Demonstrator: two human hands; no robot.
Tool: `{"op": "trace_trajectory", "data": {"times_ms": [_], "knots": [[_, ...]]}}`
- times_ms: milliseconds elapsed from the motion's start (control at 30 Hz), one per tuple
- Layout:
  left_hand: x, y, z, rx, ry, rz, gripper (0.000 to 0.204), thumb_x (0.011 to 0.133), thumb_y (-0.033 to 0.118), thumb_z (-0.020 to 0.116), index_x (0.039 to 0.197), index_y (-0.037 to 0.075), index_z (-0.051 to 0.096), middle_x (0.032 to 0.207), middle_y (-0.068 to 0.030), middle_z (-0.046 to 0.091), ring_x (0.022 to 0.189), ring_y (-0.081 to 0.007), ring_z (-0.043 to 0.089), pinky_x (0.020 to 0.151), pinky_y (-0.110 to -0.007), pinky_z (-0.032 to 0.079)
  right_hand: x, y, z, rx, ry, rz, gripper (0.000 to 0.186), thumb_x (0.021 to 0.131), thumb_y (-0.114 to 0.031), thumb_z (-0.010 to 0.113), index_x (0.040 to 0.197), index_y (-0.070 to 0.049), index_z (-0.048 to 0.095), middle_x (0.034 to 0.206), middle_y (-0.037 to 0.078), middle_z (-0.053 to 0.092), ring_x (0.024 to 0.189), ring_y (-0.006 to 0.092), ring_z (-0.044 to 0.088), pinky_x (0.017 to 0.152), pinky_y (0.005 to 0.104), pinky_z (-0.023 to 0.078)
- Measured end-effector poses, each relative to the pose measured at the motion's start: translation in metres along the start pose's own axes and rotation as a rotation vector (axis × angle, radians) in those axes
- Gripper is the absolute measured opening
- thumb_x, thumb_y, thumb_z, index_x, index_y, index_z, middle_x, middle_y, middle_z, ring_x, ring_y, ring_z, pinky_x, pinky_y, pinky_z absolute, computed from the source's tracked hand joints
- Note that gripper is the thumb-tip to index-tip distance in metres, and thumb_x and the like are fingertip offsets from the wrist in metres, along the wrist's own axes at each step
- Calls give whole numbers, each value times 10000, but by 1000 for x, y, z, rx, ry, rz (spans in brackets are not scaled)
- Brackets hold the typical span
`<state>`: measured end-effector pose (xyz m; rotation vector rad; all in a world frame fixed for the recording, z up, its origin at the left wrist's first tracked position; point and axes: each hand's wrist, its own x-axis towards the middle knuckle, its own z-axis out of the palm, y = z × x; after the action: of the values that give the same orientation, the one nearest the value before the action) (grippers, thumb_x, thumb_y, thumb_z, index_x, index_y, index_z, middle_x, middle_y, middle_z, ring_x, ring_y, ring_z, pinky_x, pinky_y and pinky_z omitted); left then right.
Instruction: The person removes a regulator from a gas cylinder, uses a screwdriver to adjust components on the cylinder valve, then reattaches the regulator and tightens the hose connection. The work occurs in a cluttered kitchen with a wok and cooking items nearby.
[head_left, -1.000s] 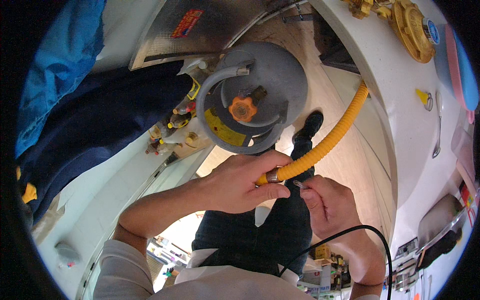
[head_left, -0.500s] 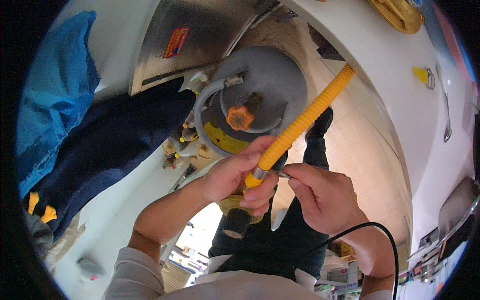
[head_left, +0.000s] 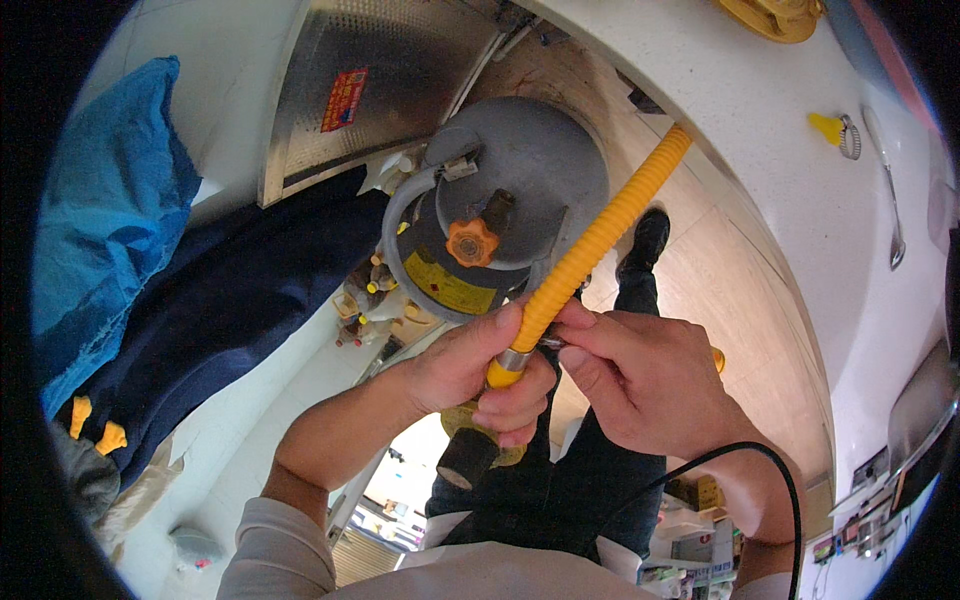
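Note:
A yellow corrugated gas hose (head_left: 603, 240) slants down from the worktop edge to my hands. Near its lower end a metal hose clamp (head_left: 514, 360) wraps around it. My left hand (head_left: 490, 375) is closed around this end, thumb along the hose and fingers curled beneath. Below those fingers sticks out a yellowish fitting with a black round end (head_left: 468, 457), partly covered by the hand. My right hand (head_left: 640, 380) pinches a small metal piece (head_left: 551, 342) beside the clamp; most of it is hidden by the fingertips.
A grey gas cylinder (head_left: 545, 150) with an orange valve knob (head_left: 472, 243) stands on the floor beyond my hands. On the white worktop (head_left: 800, 230) at right lie a spoon (head_left: 892, 215) and a yellow-handled coil (head_left: 838, 131). Dark blue cloth (head_left: 230, 300) hangs at left.
My right hand has shifted slightly left, its fingertips now closer against the hose beside the clamp. My left hand keeps its hold. The view has shifted a little.

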<state>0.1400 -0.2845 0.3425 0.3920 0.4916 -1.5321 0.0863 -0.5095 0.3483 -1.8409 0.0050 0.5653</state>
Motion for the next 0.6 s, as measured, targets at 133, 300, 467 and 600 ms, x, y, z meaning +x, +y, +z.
{"op": "trace_trajectory", "data": {"times_ms": [133,300,467,600], "knots": [[-2,-1,6,-153,44,-32,688,1041,705,249,1546,247,344,535,32,393,420,-96,396,488,-319,467,5,1,0,-68,-9,-57,107,966,-234,629,1022,-148,660,734,74,683,620,289,688,527,418,533],[1,2,1,-88,11,-64,592,1042,702,257,1459,309,407,498,48,362,373,-101,378,448,-351,438,8,4,2,-141,-52,-100,117,936,-182,666,1035,-136,705,657,83,638,580,297,664,505,384,509],[6,7,12,-87,181,-92,609,1071,650,214,1469,234,413,490,39,365,364,-96,373,442,-315,446,5,3,3,-201,-69,-74,128,968,-253,637,1009,-142,688,711,83,686,597,292,678,477,411,483],[5,9,7,-37,152,-103,576,1063,659,231,1431,266,436,481,45,360,355,-96,351,428,-322,428,5,1,5,-205,-53,-45,163,987,-296,620,994,-143,676,734,78,706,598,274,685,459,416,461]]}}
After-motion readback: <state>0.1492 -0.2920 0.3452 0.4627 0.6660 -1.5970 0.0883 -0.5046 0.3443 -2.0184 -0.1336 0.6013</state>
